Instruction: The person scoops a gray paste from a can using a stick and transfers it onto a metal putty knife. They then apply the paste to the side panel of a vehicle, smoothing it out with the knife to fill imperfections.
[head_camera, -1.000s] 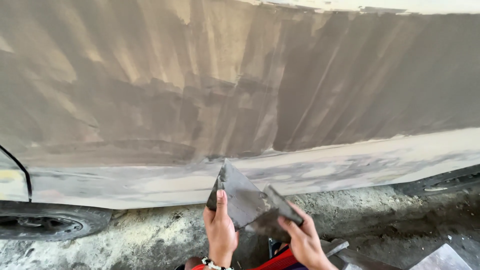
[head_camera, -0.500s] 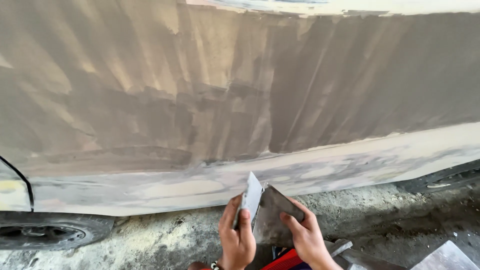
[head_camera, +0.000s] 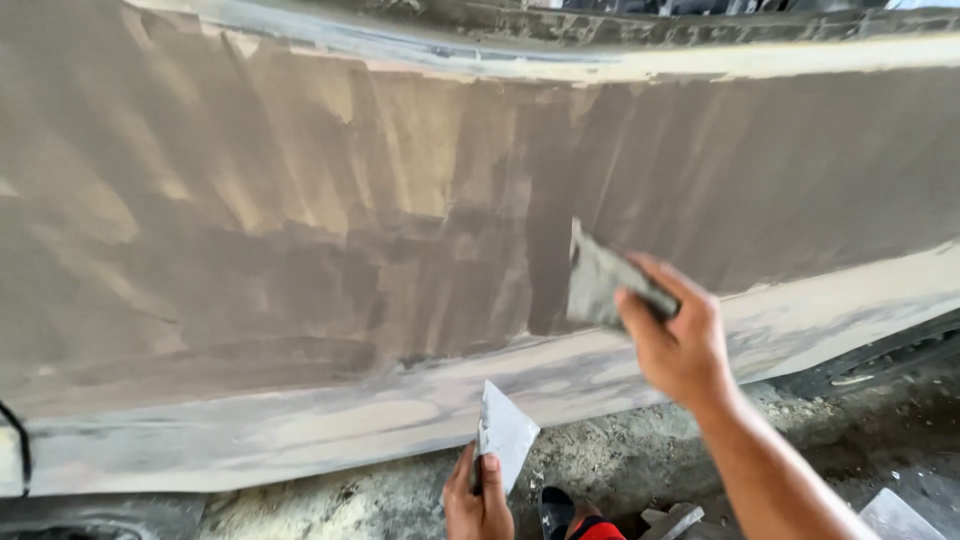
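Observation:
A car body panel (head_camera: 300, 230) coated in grey-brown filler fills most of the head view. My right hand (head_camera: 680, 340) is raised to the panel and grips a putty-covered spreader blade (head_camera: 598, 282), whose left edge touches or nearly touches the filler. Low at the bottom centre, my left hand (head_camera: 478, 500) holds a second, pale flat spreader (head_camera: 505, 435) upright, away from the panel. My right forearm (head_camera: 770, 470) runs down to the lower right.
Rough concrete ground (head_camera: 620, 460) lies under the car's lower edge. A dark tyre (head_camera: 60, 515) shows at the bottom left. A red-and-black shoe (head_camera: 580, 520) and a small grey block (head_camera: 675, 520) sit near my feet. A pale sheet (head_camera: 895, 515) lies at the bottom right.
My hands have parted: the right hand lifted its loaded spreader up to the panel, while the left stayed low with the other blade. The view has moved closer to the panel.

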